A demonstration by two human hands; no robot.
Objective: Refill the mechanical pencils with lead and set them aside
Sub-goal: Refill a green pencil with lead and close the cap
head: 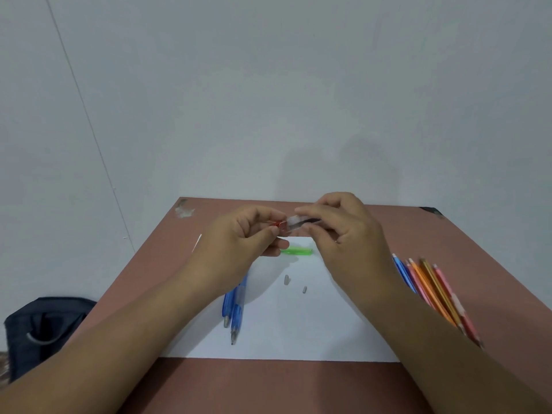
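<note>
Above the far part of the white sheet (298, 324), my right hand (343, 234) holds a clear lead case (295, 222) with dark leads inside. My left hand (239, 234) pinches its small red cap (277, 224) at the case's left end. A green translucent tube (297, 251) lies on the sheet just below my hands. Two blue mechanical pencils (234, 309) lie on the sheet under my left wrist, tips toward me. Two small grey pieces (287, 279) (304, 290) lie mid-sheet. Several blue, orange and pink pencils (433, 288) lie at the right, partly hidden by my right forearm.
The brown table (268, 383) ends at a grey wall behind. A thin white stick (196, 242) lies at the table's left edge. A dark bag (44, 327) sits on the floor to the left.
</note>
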